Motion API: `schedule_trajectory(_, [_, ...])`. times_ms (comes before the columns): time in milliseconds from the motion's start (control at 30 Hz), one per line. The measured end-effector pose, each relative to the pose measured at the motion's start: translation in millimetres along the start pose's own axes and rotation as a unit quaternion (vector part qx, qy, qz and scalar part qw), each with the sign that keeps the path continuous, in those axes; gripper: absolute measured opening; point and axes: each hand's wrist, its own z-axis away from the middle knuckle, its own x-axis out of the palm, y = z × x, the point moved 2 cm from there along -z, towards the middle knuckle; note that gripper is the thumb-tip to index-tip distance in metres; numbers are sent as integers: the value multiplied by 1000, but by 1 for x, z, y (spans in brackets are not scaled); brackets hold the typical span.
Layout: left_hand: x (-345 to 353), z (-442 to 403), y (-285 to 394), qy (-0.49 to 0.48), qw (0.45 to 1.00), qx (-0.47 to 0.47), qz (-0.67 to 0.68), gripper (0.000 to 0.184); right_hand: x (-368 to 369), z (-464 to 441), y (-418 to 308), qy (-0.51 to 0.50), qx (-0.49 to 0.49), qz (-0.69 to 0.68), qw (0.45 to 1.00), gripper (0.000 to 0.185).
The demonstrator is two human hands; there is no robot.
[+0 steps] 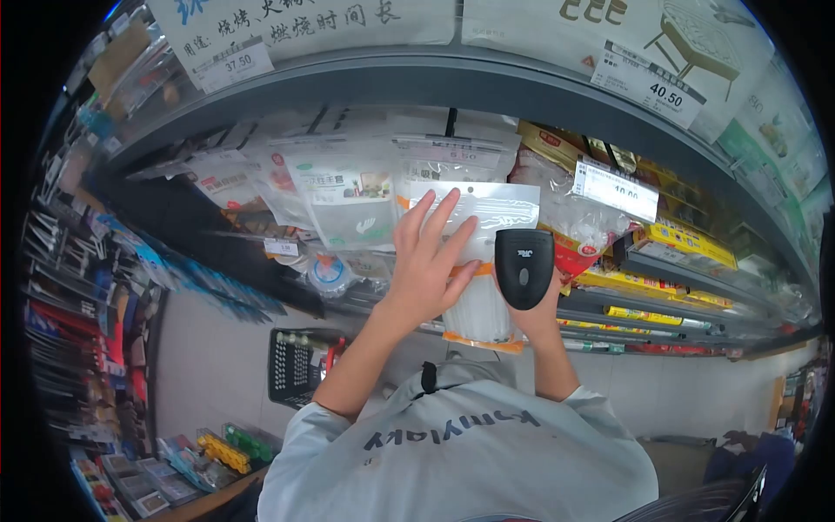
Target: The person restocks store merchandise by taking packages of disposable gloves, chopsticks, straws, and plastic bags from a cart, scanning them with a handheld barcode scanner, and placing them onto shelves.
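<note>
My left hand (pixel 428 261) lies with its fingers spread across the upper left of a clear, orange-trimmed packet (pixel 480 317). Inside the packet are long white pieces that look like drinking straws. A black handheld barcode scanner (pixel 524 268) is in my right hand (pixel 541 317), beside the packet's right edge. The scanner's body covers most of my right fingers. Behind my hands, similar packets hang from the rack, including a white bag (pixel 344 204) with a green hand picture, left of my left hand.
A dark shelf edge (pixel 417 83) with price tags spans above my hands. Yellow boxes (pixel 691 244) fill shelves at the right. A black shopping basket (pixel 291 370) stands on the floor at lower left. Crowded goods (pixel 70 339) line the far left.
</note>
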Motion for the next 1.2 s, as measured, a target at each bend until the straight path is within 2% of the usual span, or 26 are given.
schedule_trajectory(100, [8, -2, 0, 7, 999, -10, -33, 72, 4, -16, 0, -33, -46, -6, 998, 36])
schedule_trajectory(200, [14, -2, 9, -1, 993, -67, -97, 89, 8, -27, -1, -43, -72, -7, 996, 37])
schedule_trajectory(300, [15, -11, 10, 32, 991, -85, -95, 91, 9, -33, 1, -48, -88, 0, 995, 39])
schedule_trajectory(400, [16, -16, 2, 73, 989, -63, -116, 89, 10, -40, 1, -75, -79, -18, 994, 38])
schedule_trajectory(500, [20, -18, -6, 90, 985, -53, -139, 88, 13, -47, 1, -55, -122, 0, 991, 37])
schedule_trajectory(633, [30, -12, -11, 67, 984, -73, -148, 87, 17, -50, 11, -26, -96, -16, 995, 34])
schedule_trajectory(700, [34, -11, -12, 42, 983, -94, -154, 87, 22, -48, 34, 16, 1, -65, 998, 28])
schedule_trajectory(733, [38, -12, -13, 19, 981, -112, -156, 87, 23, -50, 34, 30, 8, -72, 997, 22])
schedule_trajectory(833, [43, -14, -15, -14, 980, -114, -165, 87, 27, -54, 52, 24, 35, -53, 998, 21])
schedule_trajectory(967, [47, -23, -17, -26, 976, -125, -176, 87, 28, -61, 50, 41, 15, -62, 997, 18])
schedule_trajectory(1033, [47, -24, -17, -16, 978, -127, -162, 85, 28, -61, 51, 22, 12, -105, 994, 24])
schedule_trajectory(1100, [49, -16, -18, 10, 981, -109, -158, 82, 22, -58, 43, 11, -76, -44, 996, 34])
schedule_trajectory(1133, [51, -11, -19, 37, 983, -90, -154, 80, 21, -60, 25, -19, -80, -67, 994, 36])
schedule_trajectory(1200, [53, -5, -17, 64, 982, -91, -154, 77, 23, -58, 27, -29, -165, -34, 985, 41])
